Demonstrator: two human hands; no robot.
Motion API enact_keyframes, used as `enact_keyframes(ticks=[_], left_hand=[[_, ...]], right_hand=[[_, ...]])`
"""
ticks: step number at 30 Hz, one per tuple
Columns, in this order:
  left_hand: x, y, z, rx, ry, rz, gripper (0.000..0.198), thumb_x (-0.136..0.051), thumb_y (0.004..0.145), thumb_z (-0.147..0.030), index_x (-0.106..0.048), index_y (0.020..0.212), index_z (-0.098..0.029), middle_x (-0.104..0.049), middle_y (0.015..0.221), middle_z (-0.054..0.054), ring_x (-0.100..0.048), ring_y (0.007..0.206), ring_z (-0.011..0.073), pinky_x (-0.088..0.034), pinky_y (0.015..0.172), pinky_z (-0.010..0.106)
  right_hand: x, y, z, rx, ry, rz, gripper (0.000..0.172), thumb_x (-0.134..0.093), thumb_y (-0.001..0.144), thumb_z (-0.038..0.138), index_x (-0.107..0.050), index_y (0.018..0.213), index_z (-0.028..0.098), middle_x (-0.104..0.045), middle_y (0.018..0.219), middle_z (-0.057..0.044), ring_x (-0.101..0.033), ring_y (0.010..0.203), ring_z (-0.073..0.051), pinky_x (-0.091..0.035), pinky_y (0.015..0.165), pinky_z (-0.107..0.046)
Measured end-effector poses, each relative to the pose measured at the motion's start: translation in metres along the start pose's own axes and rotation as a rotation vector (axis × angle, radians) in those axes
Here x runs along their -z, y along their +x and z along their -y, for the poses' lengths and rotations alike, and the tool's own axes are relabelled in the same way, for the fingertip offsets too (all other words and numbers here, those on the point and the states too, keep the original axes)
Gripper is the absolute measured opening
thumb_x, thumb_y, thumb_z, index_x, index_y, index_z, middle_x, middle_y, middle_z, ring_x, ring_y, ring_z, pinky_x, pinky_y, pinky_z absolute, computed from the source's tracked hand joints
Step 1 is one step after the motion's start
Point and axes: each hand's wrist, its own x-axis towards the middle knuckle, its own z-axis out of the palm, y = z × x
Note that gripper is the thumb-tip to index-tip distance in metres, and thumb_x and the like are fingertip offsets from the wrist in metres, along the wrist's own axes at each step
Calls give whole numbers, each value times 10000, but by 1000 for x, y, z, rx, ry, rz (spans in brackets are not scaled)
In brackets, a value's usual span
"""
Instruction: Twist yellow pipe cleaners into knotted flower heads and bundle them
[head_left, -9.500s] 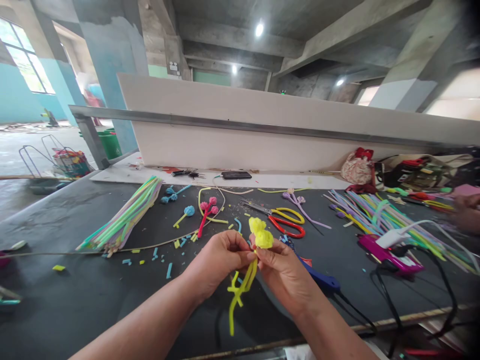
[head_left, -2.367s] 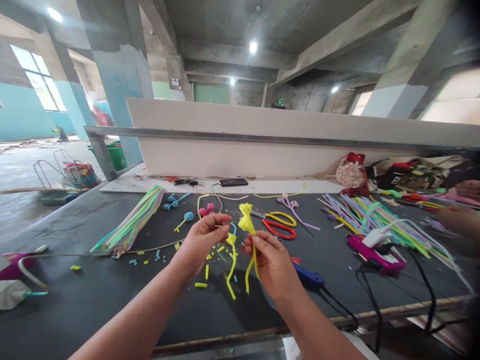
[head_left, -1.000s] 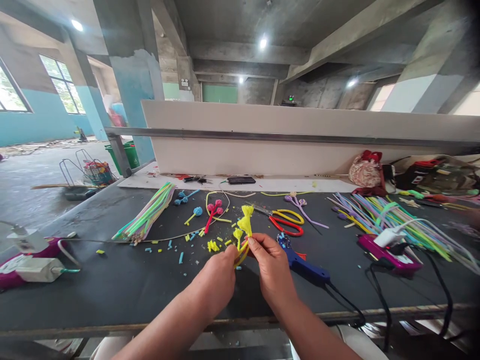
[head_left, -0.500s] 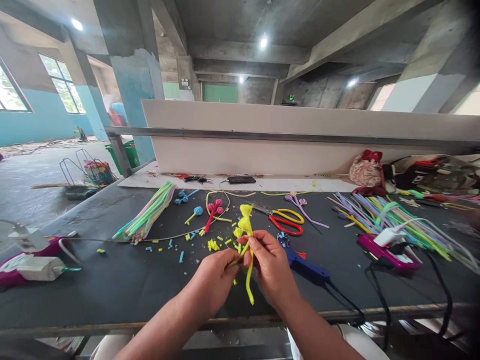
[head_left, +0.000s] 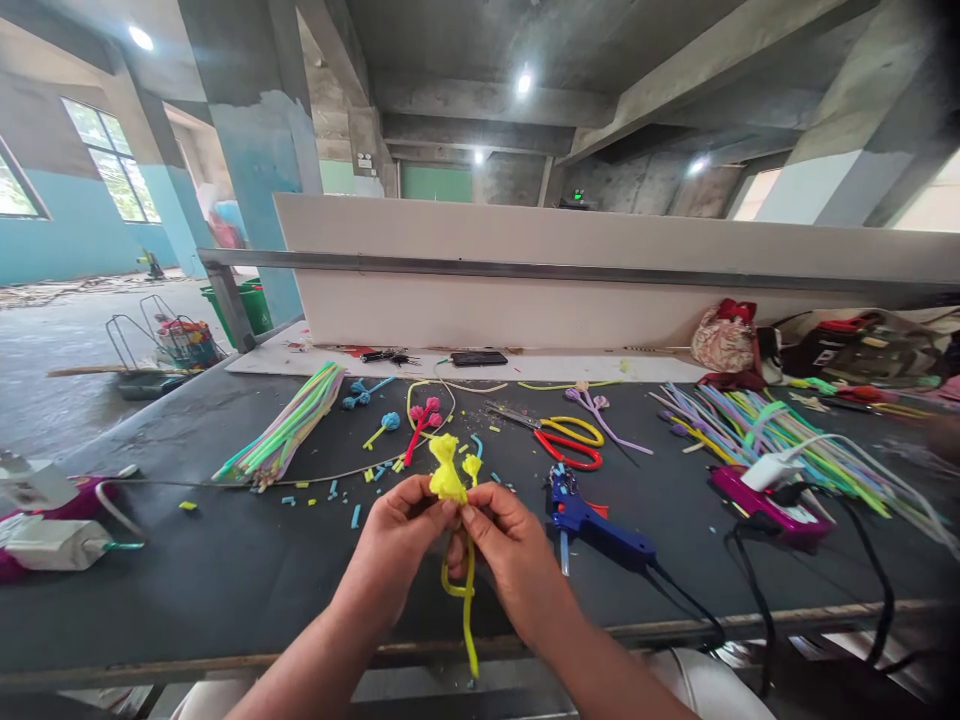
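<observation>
Both our hands are grasping: left hand (head_left: 386, 550) and right hand (head_left: 517, 550) pinch one yellow pipe-cleaner sprig (head_left: 448, 480) between fingertips, above the near part of the tabletop (head_left: 225, 590). Tufts up, stems (head_left: 469, 612) hanging below, one of them looped.

Closest clutter: one blue hot glue gun (head_left: 604, 528), just beside our right hand, apart from it. Beyond our hands, slightly right: one pair of scissors (head_left: 539, 424), one yellow handle, one red. Cut scraps (head_left: 356, 516), blue and yellow, scattered mostly to the left; some blocked by our hands, so we can't count them.

Further out, four finished-looking pieces: one pink three-bud sprig (head_left: 421, 425), one blue flower (head_left: 390, 422) on a yellow stem, one blue sprig (head_left: 362, 395), one purple sprig (head_left: 596, 403).

Two pipe-cleaner bundles: left bundle (head_left: 285, 425), right bundle (head_left: 780, 440). Two magenta power strips: left strip (head_left: 94, 493), right strip (head_left: 806, 530). One phone (head_left: 478, 358) on the white ledge (head_left: 559, 369) at the back.
</observation>
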Motion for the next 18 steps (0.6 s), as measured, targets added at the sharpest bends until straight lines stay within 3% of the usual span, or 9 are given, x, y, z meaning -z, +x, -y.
enact_keyframes(ticks=[8,18], left_hand=[[-1,-3,5,45,-221,-51,145,-701,694,-217,-578,706,-142,-535,529,-53,-469,380,76,-411,392,225],[0,-4,10,63,-257,-80,174,-732,668,-243,-600,714,-140,-542,538,-51,-461,395,59,-391,388,197]], right_hand=[[-2,0,6,15,-57,5,185,-600,793,363,-567,737,189,-593,507,48,-546,470,-117,-459,524,-255],[-2,-1,4,20,-63,9,174,-608,783,359,-590,737,192,-599,533,41,-564,488,-123,-461,532,-255]])
